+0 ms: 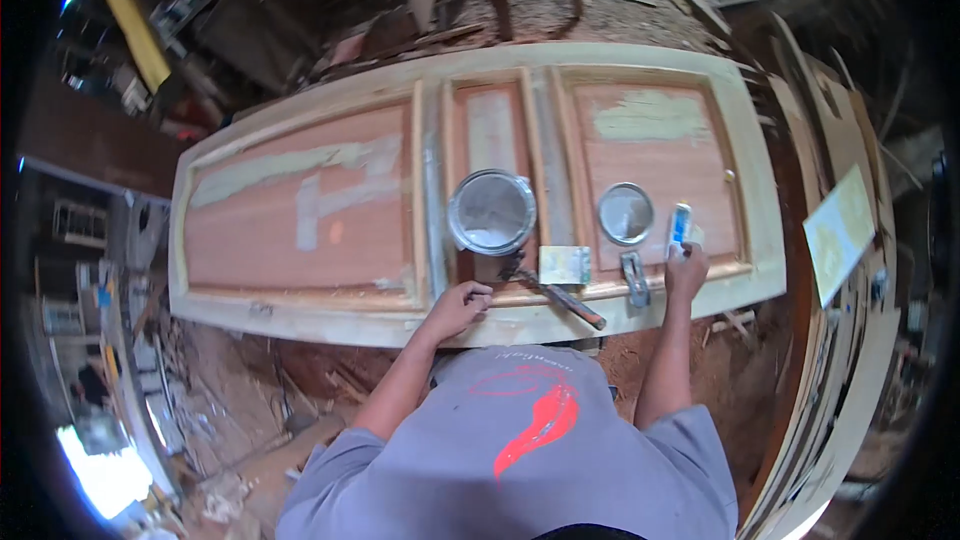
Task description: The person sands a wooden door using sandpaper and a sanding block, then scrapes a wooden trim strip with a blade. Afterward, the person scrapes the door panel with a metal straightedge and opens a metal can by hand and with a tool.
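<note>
A panelled wooden door with pale filler patches lies flat before me. My right hand is closed around the lower end of a small blue-and-white tube, over the right panel. At the door's near edge rests my left hand, loosely curled with its fingers a little apart and nothing visible in it. Just beyond it stands a large round tin, greyish inside. A dark-headed tool with a long handle lies to its right. Between the hands are a pale square card and a grey metal tool.
A smaller round tin or lid sits on the right panel. Long boards and a stained pale sheet stand along the right side. Wood scraps and shavings cover the ground beyond the door.
</note>
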Demonstrator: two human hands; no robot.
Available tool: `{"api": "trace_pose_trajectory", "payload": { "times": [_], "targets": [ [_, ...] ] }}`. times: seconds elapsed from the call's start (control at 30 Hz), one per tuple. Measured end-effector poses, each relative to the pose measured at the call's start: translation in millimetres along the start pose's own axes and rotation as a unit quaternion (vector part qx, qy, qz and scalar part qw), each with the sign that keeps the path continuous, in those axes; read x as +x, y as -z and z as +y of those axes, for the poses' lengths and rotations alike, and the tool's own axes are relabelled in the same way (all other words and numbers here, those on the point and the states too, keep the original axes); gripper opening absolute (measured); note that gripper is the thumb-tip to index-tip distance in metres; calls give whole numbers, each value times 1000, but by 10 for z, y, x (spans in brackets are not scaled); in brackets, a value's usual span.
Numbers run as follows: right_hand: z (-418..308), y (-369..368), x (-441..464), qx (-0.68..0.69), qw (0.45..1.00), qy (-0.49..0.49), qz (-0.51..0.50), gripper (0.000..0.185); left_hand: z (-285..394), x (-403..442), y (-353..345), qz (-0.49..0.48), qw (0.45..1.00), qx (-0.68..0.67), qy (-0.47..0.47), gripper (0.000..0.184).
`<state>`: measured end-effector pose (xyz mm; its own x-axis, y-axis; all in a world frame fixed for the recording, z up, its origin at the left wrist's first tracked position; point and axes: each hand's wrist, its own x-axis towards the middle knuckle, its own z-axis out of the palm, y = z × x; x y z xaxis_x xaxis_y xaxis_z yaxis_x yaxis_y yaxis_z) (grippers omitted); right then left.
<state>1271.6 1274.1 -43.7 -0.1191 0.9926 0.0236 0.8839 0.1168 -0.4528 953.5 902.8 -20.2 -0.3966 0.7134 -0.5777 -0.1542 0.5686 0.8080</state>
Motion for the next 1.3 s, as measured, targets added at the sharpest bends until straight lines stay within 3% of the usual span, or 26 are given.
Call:
{"api": "trace_pose_trajectory", "payload": {
  "times": [0.03,0.13,0.23,0.33,0.37,0.47,0.57,0.6,0.63,0.73,0.77,0.9,1.03,1.13,1.3],
  "targets": [
    [-83,-11,-60,37,999,-1,-27,31,42,-98,63,27,998,52,-37,36],
    [-468,-142,-405,169,958,29,-231,37,2,-320,320,88,982,160,38,40],
    [-891,-329,-791,167,941,142,-260,49,-258,-512,509,173,971,143,84,44],
    [-1103,-522,-916,60,939,256,-220,61,-439,-713,582,252,960,116,32,42],
    [-1160,-555,-918,47,947,213,-234,70,-454,-786,638,243,954,164,62,40],
    [-1244,-622,-835,93,943,142,-287,77,-407,-1000,654,310,942,121,51,38],
    [-1203,-579,-678,69,950,123,-278,73,-556,-1126,693,341,932,120,42,36],
    [-1183,-566,-649,73,954,116,-268,71,-611,-1139,718,339,931,127,54,36],
    [-1178,-532,-633,103,948,103,-284,55,-658,-1138,737,334,931,135,63,35],
    [-1050,-425,-584,275,875,11,-399,40,-720,-1085,705,310,944,105,45,34],
    [-1030,-394,-648,318,875,13,-364,26,-711,-1064,698,303,949,86,31,34],
    [-1036,-121,-932,499,823,-92,-257,20,-655,-939,772,218,968,124,8,31],
    [-955,155,-1430,603,773,-93,-173,31,-425,-848,869,135,975,154,-89,31],
    [-700,307,-1755,543,818,-97,-162,29,-275,-795,968,70,973,187,-115,30],
    [-286,498,-2408,530,829,-134,-118,26,-462,-648,1006,26,967,183,-175,29]
  ]
}}
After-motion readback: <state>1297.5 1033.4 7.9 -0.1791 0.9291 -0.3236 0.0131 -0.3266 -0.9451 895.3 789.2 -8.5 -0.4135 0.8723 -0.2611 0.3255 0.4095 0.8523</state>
